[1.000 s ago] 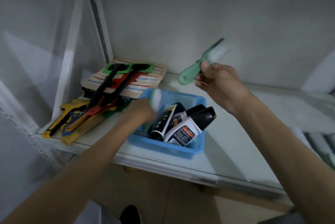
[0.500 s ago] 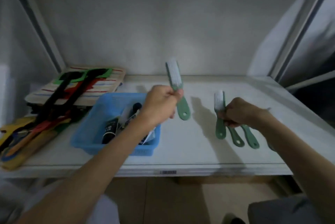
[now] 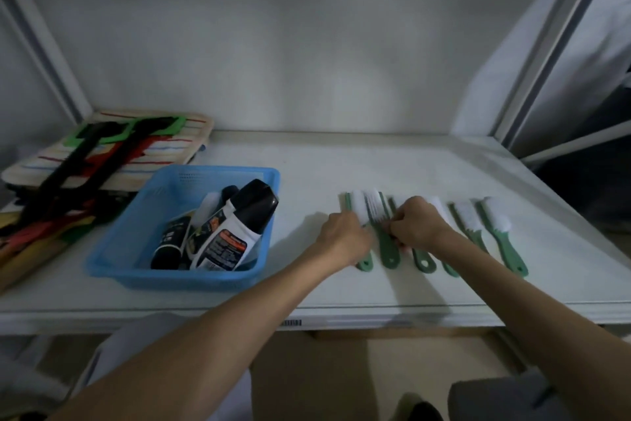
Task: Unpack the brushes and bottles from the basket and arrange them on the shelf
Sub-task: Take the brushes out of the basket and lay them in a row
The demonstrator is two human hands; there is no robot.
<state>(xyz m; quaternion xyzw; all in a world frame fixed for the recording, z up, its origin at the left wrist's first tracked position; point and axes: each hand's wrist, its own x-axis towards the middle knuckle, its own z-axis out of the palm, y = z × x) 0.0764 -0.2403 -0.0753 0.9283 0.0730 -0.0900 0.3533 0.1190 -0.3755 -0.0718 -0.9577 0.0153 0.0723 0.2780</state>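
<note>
Fingers of both hands curl down onto a row of green brushes on the white shelf (image 3: 341, 161). Left hand (image 3: 345, 239), knuckles up, fingers closed on the leftmost brush (image 3: 364, 263) approx. at its neck; white bristles show just beyond the knuckles. Right hand (image 3: 415, 224) sits beside it w/ fingers bent over the next handles, but whether they pinch a brush or only press on it can't be told (blur). Second brush (image 3: 386, 243) lies between the two hands. Two more brushes lie free at the right end: one (image 3: 466, 219) partly hidden by the right forearm, the outermost (image 3: 502, 239) fully in view. All handles point toward the shelf's front edge, bristle ends toward the back wall.

Blue basket (image 3: 112, 263) stands well left of the row; black-capped bottles (image 3: 235, 226) lean inside it. Striped cloth pads (image 3: 191, 134) and long-handled tools (image 3: 71, 164) are stacked at far left.
</note>
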